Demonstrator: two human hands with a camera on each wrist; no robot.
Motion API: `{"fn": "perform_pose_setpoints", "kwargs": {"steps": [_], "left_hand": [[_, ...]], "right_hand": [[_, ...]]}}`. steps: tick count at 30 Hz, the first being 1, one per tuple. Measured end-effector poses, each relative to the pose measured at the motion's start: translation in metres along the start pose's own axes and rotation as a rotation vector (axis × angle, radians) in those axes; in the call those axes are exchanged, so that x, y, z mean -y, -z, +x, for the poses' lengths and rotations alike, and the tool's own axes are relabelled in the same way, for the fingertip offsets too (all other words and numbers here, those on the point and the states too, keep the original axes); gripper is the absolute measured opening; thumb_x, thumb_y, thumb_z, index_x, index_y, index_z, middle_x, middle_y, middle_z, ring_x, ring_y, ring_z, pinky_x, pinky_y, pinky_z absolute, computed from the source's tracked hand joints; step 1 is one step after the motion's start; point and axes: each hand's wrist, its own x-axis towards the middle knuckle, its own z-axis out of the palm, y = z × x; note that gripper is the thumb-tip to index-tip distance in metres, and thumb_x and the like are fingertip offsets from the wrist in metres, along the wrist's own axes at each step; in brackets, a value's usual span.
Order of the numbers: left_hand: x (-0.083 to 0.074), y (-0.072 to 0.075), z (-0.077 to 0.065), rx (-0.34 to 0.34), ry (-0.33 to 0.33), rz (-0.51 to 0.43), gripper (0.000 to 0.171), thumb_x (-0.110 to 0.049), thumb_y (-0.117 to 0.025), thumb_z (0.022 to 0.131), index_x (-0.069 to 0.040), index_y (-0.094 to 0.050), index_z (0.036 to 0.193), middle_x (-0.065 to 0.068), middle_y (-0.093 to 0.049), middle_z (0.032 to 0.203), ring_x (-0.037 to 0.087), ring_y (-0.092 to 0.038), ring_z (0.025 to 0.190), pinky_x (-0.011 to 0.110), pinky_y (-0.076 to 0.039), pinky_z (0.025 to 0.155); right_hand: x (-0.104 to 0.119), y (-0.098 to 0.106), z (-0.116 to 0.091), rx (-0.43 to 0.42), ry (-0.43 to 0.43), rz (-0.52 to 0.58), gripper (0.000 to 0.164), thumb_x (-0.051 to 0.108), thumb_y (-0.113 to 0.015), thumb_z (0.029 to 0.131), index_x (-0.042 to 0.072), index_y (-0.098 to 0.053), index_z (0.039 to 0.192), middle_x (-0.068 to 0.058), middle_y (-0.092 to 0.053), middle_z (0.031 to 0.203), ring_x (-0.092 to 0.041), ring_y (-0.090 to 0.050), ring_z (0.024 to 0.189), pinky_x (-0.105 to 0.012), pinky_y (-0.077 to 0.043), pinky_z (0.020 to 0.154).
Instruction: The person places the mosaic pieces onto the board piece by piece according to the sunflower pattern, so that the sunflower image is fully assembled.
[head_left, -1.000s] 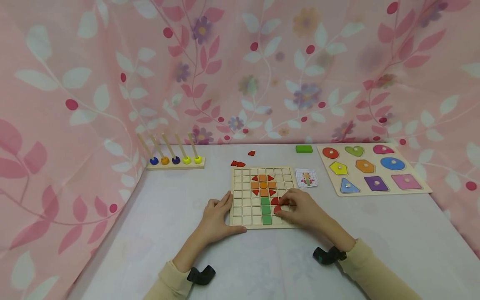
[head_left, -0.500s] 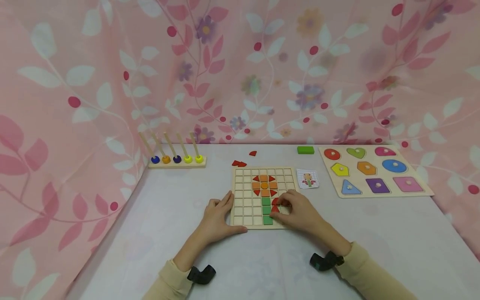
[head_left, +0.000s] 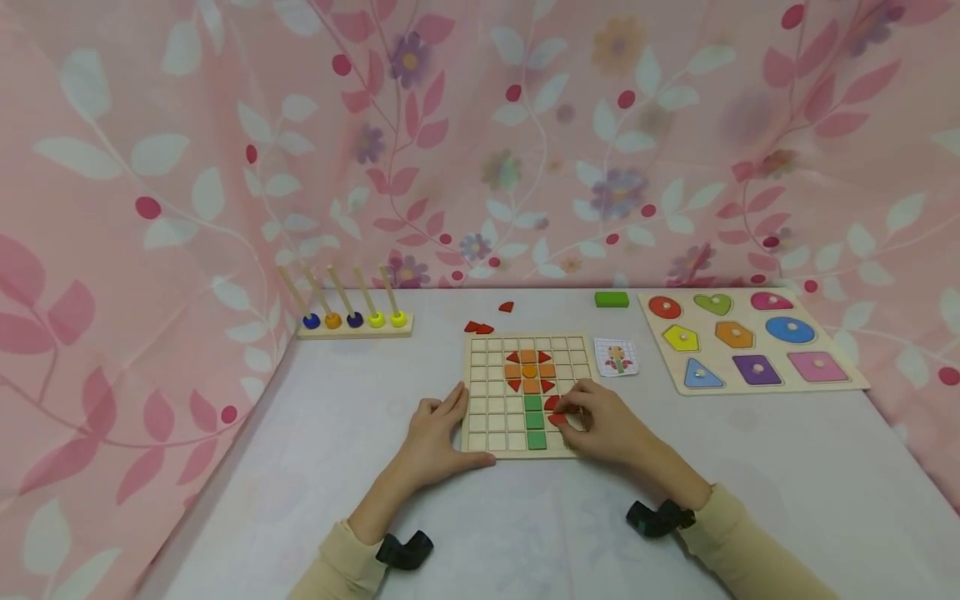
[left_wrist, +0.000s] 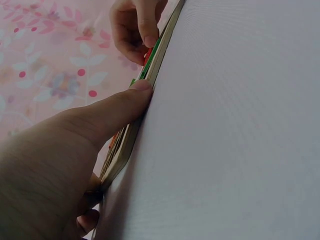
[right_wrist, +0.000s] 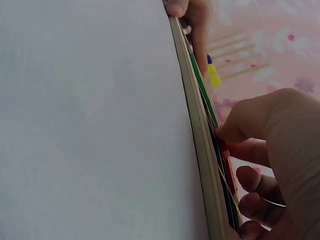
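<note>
A wooden grid board [head_left: 477,422] bears a flower pattern of orange squares, red triangles and a column of green squares [head_left: 534,420]. My left hand [head_left: 433,437] steadies its left side, fingers along the edge and thumb on the front rim. Thumb and fingertips of my right hand [head_left: 609,422] pinch a red quarter-circle tile [head_left: 557,419] low over the cells right of the green column. Just above it, another red tile [head_left: 552,402] lies on the board, partly covered by the fingers. In the right wrist view, red shows at the fingertips of the right hand [right_wrist: 280,145].
Behind the board lie loose red tiles [head_left: 484,329] and a single red tile [head_left: 506,307]. A pattern card [head_left: 616,357] sits at its right. Farther out are a green block [head_left: 611,299], a knobbed shape puzzle [head_left: 708,340] and a peg stand with beads [head_left: 355,332].
My right hand shifted slightly left over the board with the red tile, then back right; the tile now sits turned differently in the fingers. My left hand stays on the board.
</note>
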Motion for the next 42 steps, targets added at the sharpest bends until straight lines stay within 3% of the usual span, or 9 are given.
{"fn": "perform_pose_setpoints", "kwargs": {"steps": [5,11,22,27,31,37,42], "left_hand": [[0.001,0.0,0.001,-0.008,-0.007,0.0,0.119,-0.064,-0.089,0.076,-0.006,-0.036,0.165,0.005,-0.026,0.176,0.026,-0.038,0.119,0.044,-0.036,0.097],[0.001,0.0,0.002,-0.008,-0.015,0.018,0.119,-0.064,-0.088,0.076,-0.006,-0.035,0.165,0.006,-0.026,0.175,0.028,-0.038,0.122,0.047,-0.034,0.103],[0.002,-0.001,0.003,-0.005,-0.018,0.02,0.119,-0.066,-0.087,0.076,-0.006,-0.035,0.165,0.006,-0.025,0.176,0.028,-0.038,0.123,0.047,-0.034,0.103],[0.003,-0.001,0.003,-0.006,-0.014,0.013,0.119,-0.066,-0.087,0.076,-0.007,-0.034,0.166,0.004,-0.024,0.176,0.027,-0.038,0.121,0.046,-0.035,0.101],[0.003,-0.002,0.002,-0.007,-0.014,0.007,0.12,-0.066,-0.088,0.076,-0.008,-0.033,0.166,0.004,-0.024,0.176,0.026,-0.038,0.12,0.046,-0.035,0.1],[0.002,-0.001,0.001,-0.004,-0.009,0.004,0.119,-0.064,-0.088,0.076,-0.007,-0.034,0.166,0.005,-0.025,0.176,0.027,-0.038,0.12,0.046,-0.035,0.1],[0.002,-0.002,0.001,-0.007,-0.003,0.008,0.12,-0.065,-0.088,0.076,-0.007,-0.034,0.165,0.005,-0.025,0.176,0.027,-0.038,0.121,0.046,-0.036,0.099]], "right_hand": [[-0.006,0.003,0.0,0.03,-0.044,0.028,0.022,0.021,-0.087,0.089,0.016,-0.076,0.107,0.007,-0.066,0.102,-0.012,-0.057,0.091,-0.029,-0.051,0.082],[-0.009,0.003,0.002,0.009,-0.012,0.069,0.022,0.025,-0.09,0.087,0.015,-0.076,0.1,0.005,-0.065,0.096,-0.012,-0.053,0.083,-0.026,-0.046,0.073],[-0.01,0.006,0.001,0.015,-0.014,0.072,0.033,0.022,-0.09,0.087,0.011,-0.073,0.113,0.003,-0.065,0.099,-0.015,-0.055,0.089,-0.028,-0.048,0.078],[-0.016,0.013,0.002,-0.031,-0.081,0.099,0.038,0.023,-0.088,0.09,0.009,-0.071,0.121,0.0,-0.062,0.096,-0.016,-0.053,0.086,-0.026,-0.045,0.074],[-0.022,0.021,0.001,-0.07,-0.088,0.086,0.028,0.015,-0.084,0.091,0.008,-0.076,0.117,-0.002,-0.062,0.094,-0.019,-0.052,0.085,-0.026,-0.042,0.07],[-0.023,0.018,-0.001,0.015,-0.078,0.084,0.023,0.023,-0.09,0.087,0.016,-0.081,0.107,0.003,-0.065,0.101,-0.016,-0.052,0.086,-0.028,-0.041,0.071],[-0.008,0.009,-0.002,0.047,-0.043,0.032,0.018,0.027,-0.092,0.084,0.02,-0.08,0.095,0.006,-0.061,0.096,-0.015,-0.052,0.086,-0.028,-0.043,0.073]]}}
